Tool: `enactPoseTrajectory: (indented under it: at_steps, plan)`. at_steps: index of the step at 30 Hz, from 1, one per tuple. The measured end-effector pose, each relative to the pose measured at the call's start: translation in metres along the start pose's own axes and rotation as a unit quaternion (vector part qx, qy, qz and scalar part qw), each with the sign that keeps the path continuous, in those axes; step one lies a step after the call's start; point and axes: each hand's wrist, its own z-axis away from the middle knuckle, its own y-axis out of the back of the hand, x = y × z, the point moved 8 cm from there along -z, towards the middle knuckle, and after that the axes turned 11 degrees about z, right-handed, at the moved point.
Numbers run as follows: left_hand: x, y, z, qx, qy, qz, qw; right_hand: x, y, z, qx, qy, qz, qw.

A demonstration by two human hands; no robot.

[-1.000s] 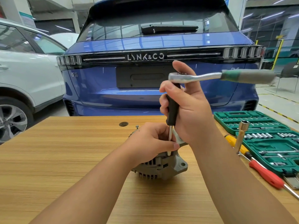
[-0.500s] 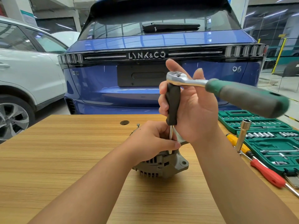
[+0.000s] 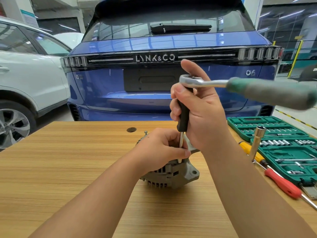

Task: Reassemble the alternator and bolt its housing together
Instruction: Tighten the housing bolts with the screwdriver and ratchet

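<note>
A grey alternator (image 3: 173, 176) sits on the wooden table (image 3: 68, 169). My left hand (image 3: 159, 148) covers its top and pinches the thin steel shaft of an upright driver (image 3: 183, 115) with a black handle. My right hand (image 3: 200, 114) grips that black handle. A ratchet wrench (image 3: 240, 88) with a green grip sits on top of the handle, its grip blurred and pointing right. A bolt (image 3: 145, 132) stands up behind my left hand.
An open green socket case (image 3: 281, 143) lies at the right. Beside it are a yellow screwdriver (image 3: 247, 146), a red screwdriver (image 3: 283, 184) and an upright socket extension (image 3: 257, 143). A blue car (image 3: 154, 74) stands behind the table, a white car (image 3: 25, 79) at left.
The ratchet's green grip has swung back and forth on top of the driver while both hands and the alternator stayed in place.
</note>
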Motion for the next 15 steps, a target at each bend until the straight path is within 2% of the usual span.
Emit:
enactPoseTrajectory:
  at_steps: [2,5,9,11,13,15]
  plan:
    - [0.0,0.0,0.0,0.0,0.004,0.0,1.0,0.002,0.0,0.001,0.009,-0.001,0.023,1.0]
    - [0.001,0.0,0.0,0.004,0.002,-0.005,1.0,0.003,0.002,0.001,0.0,-0.009,-0.004,1.0]
    - [0.001,0.0,0.0,0.004,0.0,-0.002,1.0,0.002,-0.007,0.003,-0.071,-0.036,-0.13,0.988]
    - [0.001,0.0,0.0,0.002,-0.002,-0.002,1.0,0.001,-0.008,0.004,-0.089,-0.042,-0.151,0.984]
    - [0.0,0.0,0.0,0.0,-0.005,0.002,1.0,0.001,-0.009,0.003,-0.082,-0.055,-0.131,0.986]
    - [0.0,0.0,0.0,0.002,-0.007,0.008,1.0,0.006,-0.005,0.0,-0.035,-0.095,-0.124,0.987]
